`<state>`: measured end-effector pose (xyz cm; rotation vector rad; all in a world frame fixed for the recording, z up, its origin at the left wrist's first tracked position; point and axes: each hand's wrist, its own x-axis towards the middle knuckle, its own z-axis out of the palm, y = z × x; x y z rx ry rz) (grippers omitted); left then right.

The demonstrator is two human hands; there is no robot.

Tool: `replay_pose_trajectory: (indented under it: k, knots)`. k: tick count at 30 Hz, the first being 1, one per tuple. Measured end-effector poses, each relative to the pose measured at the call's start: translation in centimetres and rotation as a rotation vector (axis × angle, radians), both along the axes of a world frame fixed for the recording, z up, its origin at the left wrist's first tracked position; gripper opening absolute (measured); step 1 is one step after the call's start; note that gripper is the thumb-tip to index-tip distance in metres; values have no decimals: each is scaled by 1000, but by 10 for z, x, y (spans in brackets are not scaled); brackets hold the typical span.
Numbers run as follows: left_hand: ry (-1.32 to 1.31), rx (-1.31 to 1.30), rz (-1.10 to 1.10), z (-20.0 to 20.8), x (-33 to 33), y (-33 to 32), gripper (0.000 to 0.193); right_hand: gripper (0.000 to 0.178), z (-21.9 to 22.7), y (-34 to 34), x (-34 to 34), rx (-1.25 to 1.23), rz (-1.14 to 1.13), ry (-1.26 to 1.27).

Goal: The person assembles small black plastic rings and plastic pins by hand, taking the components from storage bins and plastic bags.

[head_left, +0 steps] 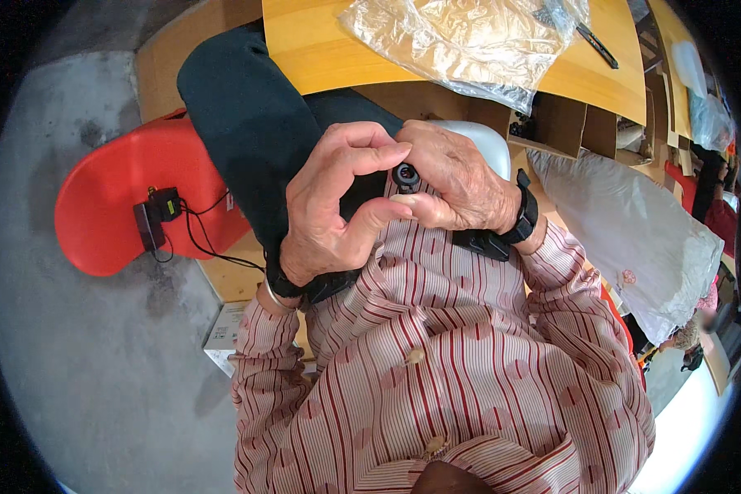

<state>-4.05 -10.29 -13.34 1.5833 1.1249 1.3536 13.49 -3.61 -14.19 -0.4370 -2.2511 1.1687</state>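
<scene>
A small round black part (405,176) with a hole in its middle sits between my two hands, above my lap. My left hand (333,193) curves around it, with the index fingertip above and the thumb tip below. From the other side my right hand (461,181) closes on the same part, its thumb tip meeting my left thumb. The right hand's other fingers are curled and mostly hidden. Black straps with dark devices circle both wrists.
In front stands a yellow wooden table (321,49) bearing a crumpled clear plastic bag (461,41) and a black pen-like tool (597,45). To the left, a red chair (107,198) holds black boxes with cables (158,216). At right lies a large white sack (626,230).
</scene>
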Motion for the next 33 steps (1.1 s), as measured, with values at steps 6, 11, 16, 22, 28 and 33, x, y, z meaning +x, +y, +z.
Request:
replay_pose_trajectory:
  k: [6, 11, 16, 22, 28, 33]
  knots:
    - [1, -44, 1, 5, -2, 3, 38, 31, 4, -2, -1, -45, -12, -6]
    - [221, -45, -18, 9, -8, 12, 34, 40, 10, -4, -1, -788, -37, -70]
    - [240, -163, 4, 13, -4, 20, 27, 49, 0, -1, -2, -1390, -15, 159]
    - [146, -333, -41, 10, -3, 25, 24, 46, -3, -1, -1, -1701, -47, 247]
    - [223, -336, 3, 9, 3, 27, 20, 41, -13, 1, 5, -1676, 45, 265]
    - [296, -264, 21, 4, 5, 28, 20, 41, -11, 4, 9, -1651, 28, 220]
